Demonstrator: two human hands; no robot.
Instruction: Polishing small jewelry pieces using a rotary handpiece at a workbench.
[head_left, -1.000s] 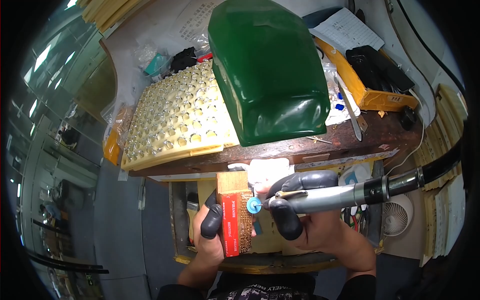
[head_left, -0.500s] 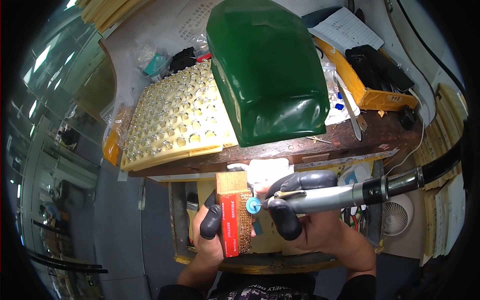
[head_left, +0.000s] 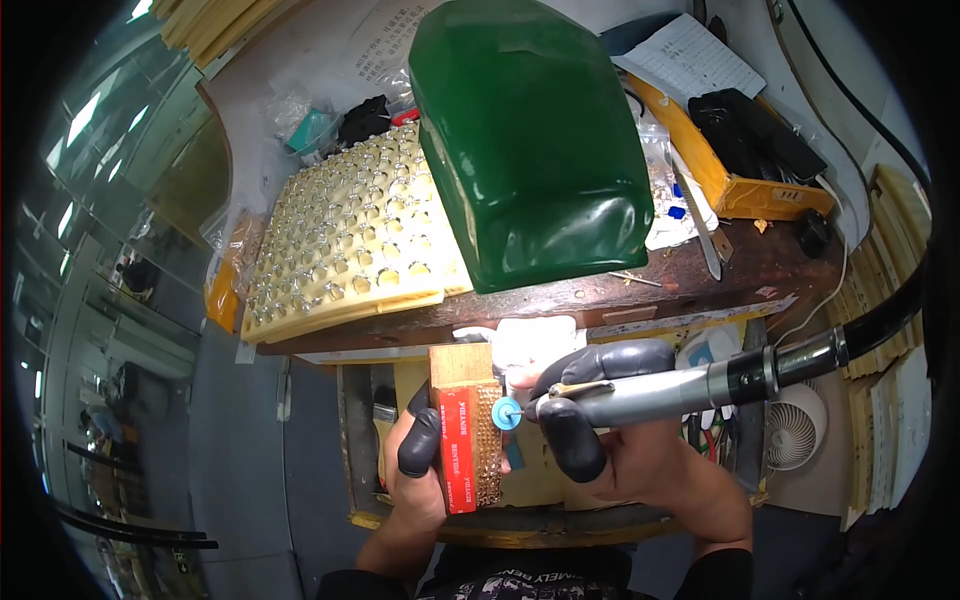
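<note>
My left hand [head_left: 415, 450] is closed round a wooden block [head_left: 461, 365] with a red printed band, the thumb in a black finger cot. Rows of small gold-coloured metal pieces [head_left: 488, 455] cover the block's right side. In my right hand [head_left: 600, 430] is a silver rotary tool handpiece [head_left: 660, 395], gripped between fingers in black cots. A small blue disc [head_left: 507, 413] on the tool's thin shaft sits at the upper part of the gold pieces; whether it touches them I cannot tell. Below both hands lies an open drawer [head_left: 550, 530].
A green translucent cover [head_left: 535, 150] hangs over the bench [head_left: 590, 300]. Left of it stands a pale tray [head_left: 345, 298] with rows of rings. At the right are a yellow box [head_left: 770, 200], a knife [head_left: 712, 255] and a small fan [head_left: 797, 430]. The tool's black cable [head_left: 890, 325] runs off right.
The block and both hands have barely moved. The blue disc stays beside the upper gold pieces. The whole view has shifted very slightly.
</note>
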